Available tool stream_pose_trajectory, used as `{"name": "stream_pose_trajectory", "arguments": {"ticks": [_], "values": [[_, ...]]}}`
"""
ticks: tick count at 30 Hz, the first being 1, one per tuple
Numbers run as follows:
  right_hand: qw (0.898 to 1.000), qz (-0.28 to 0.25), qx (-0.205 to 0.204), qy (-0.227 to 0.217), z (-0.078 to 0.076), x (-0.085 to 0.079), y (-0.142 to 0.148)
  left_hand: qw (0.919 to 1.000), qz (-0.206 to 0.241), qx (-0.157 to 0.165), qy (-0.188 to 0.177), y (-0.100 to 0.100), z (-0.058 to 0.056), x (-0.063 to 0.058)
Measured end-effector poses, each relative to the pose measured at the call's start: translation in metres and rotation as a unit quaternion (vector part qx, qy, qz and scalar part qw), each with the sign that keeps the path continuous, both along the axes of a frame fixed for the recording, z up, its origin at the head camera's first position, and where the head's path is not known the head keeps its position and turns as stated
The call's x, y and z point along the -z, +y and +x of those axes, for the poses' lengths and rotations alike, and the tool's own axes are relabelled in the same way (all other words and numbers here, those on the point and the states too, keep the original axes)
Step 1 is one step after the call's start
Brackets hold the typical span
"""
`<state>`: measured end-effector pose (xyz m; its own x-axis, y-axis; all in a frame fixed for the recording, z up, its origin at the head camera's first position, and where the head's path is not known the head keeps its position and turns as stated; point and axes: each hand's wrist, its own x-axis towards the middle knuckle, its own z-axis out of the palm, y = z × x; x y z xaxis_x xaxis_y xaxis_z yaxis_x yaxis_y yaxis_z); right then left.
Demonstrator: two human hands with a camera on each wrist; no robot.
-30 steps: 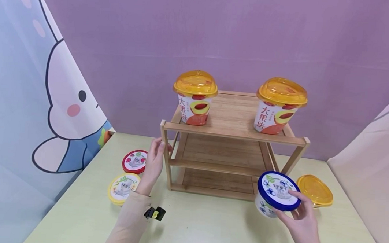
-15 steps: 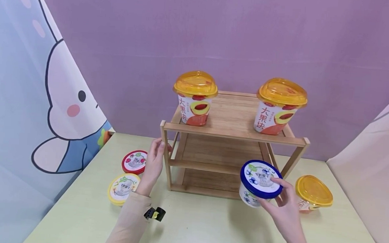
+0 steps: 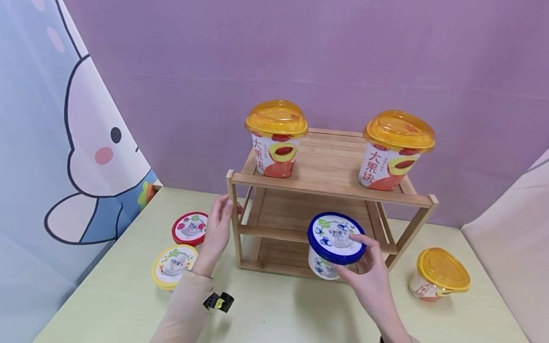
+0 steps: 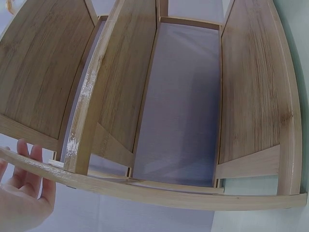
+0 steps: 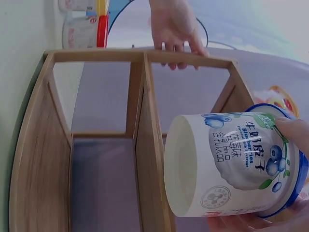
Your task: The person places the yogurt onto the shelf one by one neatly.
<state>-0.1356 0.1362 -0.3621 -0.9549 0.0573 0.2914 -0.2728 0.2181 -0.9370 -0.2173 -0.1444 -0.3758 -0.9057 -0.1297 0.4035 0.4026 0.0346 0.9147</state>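
Observation:
My right hand (image 3: 367, 272) grips a white blueberry tub (image 5: 231, 164) by its blue lid (image 3: 336, 238). In the head view the tub hovers in front of the middle and lower shelves of a wooden rack (image 3: 317, 236), apart from the table. The right wrist view shows it on its side, its white base toward the rack. My left hand (image 3: 216, 230) holds the rack's left front post (image 4: 154, 193), fingers curled behind it. Two peach cups with orange lids, a left cup (image 3: 278, 146) and a right cup (image 3: 394, 154), stand on the top shelf.
Left of the rack, a red-lidded tub (image 3: 190, 228) and a yellow-lidded tub (image 3: 175, 264) stand on the pale table (image 3: 271, 316). To the right of the rack is another orange-lidded cup (image 3: 441, 271). A purple backdrop (image 3: 281, 47) hangs behind.
My right hand has carried the blueberry tub left and slightly up, from the rack's right end to its middle-right, uncovering the orange-lidded cup on the table. My left hand stays put.

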Motion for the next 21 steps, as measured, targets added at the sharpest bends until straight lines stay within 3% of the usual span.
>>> {"name": "stream_pose_trajectory", "arguments": {"ticks": [14,21], "values": [[0.998,-0.007,-0.051,0.042,-0.017,-0.008,-0.04,1.0,-0.001,-0.002,0.004,0.0,0.001,0.0],[0.998,-0.006,-0.058,0.018,-0.025,-0.012,-0.057,0.9999,-0.002,0.0,0.01,0.0,0.0,0.0]]}}
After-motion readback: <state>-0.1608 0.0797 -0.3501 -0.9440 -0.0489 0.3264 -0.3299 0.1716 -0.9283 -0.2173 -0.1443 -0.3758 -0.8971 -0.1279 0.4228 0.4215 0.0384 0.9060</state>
